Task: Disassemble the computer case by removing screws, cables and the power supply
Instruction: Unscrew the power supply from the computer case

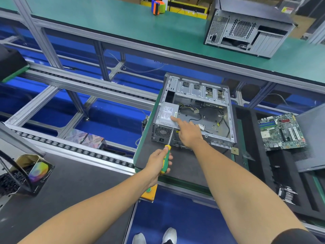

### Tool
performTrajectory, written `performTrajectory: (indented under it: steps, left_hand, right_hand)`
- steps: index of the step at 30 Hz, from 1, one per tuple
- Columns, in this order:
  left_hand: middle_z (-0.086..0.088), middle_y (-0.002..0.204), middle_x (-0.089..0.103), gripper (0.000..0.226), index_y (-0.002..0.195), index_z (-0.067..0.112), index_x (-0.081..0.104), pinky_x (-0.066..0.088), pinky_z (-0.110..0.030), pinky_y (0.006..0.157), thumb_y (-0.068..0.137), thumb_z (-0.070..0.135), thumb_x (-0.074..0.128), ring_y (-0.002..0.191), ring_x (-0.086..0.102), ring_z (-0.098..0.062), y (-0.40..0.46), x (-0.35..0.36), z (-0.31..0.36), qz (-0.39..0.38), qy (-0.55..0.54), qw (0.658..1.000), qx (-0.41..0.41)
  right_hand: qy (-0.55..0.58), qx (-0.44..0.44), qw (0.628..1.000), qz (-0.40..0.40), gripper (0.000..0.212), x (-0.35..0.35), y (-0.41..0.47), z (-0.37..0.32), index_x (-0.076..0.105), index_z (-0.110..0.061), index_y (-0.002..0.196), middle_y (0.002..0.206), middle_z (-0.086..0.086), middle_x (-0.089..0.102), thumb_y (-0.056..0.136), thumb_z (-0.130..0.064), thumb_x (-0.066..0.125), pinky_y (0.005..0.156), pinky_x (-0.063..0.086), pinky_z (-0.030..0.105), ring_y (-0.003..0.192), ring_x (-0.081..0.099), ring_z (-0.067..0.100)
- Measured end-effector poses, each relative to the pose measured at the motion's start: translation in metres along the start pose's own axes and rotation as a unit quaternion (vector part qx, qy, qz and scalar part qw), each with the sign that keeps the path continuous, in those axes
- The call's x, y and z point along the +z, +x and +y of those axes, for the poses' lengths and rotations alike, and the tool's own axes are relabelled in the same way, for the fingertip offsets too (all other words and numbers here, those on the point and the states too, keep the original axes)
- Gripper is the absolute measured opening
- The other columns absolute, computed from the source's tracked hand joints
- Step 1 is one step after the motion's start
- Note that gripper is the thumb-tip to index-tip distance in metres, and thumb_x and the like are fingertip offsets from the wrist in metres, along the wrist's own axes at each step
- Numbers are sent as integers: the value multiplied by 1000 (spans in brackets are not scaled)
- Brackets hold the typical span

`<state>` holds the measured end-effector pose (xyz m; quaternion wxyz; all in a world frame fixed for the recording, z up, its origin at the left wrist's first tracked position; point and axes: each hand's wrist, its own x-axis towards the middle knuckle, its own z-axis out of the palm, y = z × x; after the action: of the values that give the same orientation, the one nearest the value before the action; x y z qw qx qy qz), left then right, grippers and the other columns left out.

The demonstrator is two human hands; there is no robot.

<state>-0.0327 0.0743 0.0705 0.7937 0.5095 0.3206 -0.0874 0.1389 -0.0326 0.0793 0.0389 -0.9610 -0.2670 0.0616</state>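
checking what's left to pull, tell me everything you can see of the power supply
The power supply is a grey metal box still seated in the near left corner of the open case. A white printed label covers its top. Its rear face, flush with the case back, shows a round fan grille and a black power socket. Yellow and black cables run from its inner side into the case. The right hand rests an extended finger on its top, while the left hand holds a screwdriver with its tip at the rear face.

Factory assembly line: roller conveyor (73, 148), green workbench (105, 20)
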Motion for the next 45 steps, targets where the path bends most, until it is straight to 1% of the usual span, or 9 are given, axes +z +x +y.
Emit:
performTrajectory:
  steps: [7,12,17,22,25,31,36,40,45]
  left_hand:
    - [1,85,62,52,106,11,77,46,-24,49,109,48,40,62,52,-10,1,4,2,-26,-16,998,-51]
    - [-4,83,47,43,110,10,60,36,-23,43,101,51,58,59,45,-12,4,7,3,19,-15,999,-37]
    - [-7,80,60,33,102,11,52,43,-24,45,95,36,73,60,56,-12,5,0,-1,15,-5,1000,6]
    - [4,81,73,42,106,12,73,48,-24,51,106,47,50,64,59,-9,5,-1,-3,-3,-8,1000,-11]
    - [4,75,69,46,103,11,74,39,-22,45,107,47,45,56,50,-8,7,2,-2,4,-9,1000,-18]
    - [-11,94,53,33,99,12,48,39,-23,44,95,32,74,57,53,-10,9,0,-6,28,22,999,39]
    - [-1,84,72,36,105,10,67,55,-27,56,101,45,61,67,64,-9,11,-7,-8,-3,30,999,37]
    - [8,83,74,44,108,20,74,51,-25,53,106,52,45,67,57,-10,11,-8,-9,12,49,999,19]
    - [-4,97,61,36,113,18,59,41,-23,46,100,52,59,63,53,-10,11,-5,-7,26,59,997,33]
  right_hand:
    - [5,1,1000,1,72,0,0,0,14,-48,156,120,3,61,100,-15,46,96,37,45,112,50,29]
    - [10,-3,1000,8,72,1,-1,1,16,-48,156,112,2,61,99,-13,45,93,36,45,108,50,29]
    - [14,-3,1000,8,72,1,-1,0,17,-48,155,113,2,62,99,-12,45,94,36,45,107,50,29]
    - [14,-3,1000,9,71,1,-1,0,17,-48,155,114,2,62,99,-13,45,93,37,45,108,50,28]
    - [16,-3,1000,11,72,0,-1,1,17,-48,155,112,2,62,99,-12,44,93,37,45,106,50,27]
    - [12,-1,1000,7,72,1,-1,1,16,-49,154,113,2,62,99,-13,44,92,37,45,107,49,28]
    - [7,-2,1000,8,72,1,-1,0,15,-49,155,114,2,63,100,-13,44,91,37,44,107,50,28]
    - [12,-2,1000,9,72,1,-1,1,16,-49,155,116,1,62,100,-13,45,95,36,45,110,50,28]
    - [14,-5,1000,12,72,2,-1,1,17,-48,155,114,2,62,99,-14,45,98,35,46,111,50,29]
